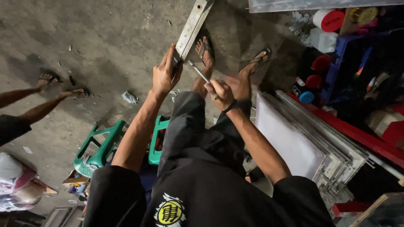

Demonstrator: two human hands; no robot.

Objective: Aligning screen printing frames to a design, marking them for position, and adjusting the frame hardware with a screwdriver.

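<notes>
The left hand (166,75) is gripping the end of the metal bar (191,29) standing on the floor; the right hand (221,93) is closing around a screwdriver (198,71) pressing there. I think the tip may slip toward the left fingers.

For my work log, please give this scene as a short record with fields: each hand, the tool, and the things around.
left hand: left hand grips the end of a long flat grey metal bar
right hand: right hand holds a thin silver metal screwdriver, its tip at the bar's end
seat: green plastic stool
right side: stack of grey metal sheets
floor: grey concrete floor
</notes>
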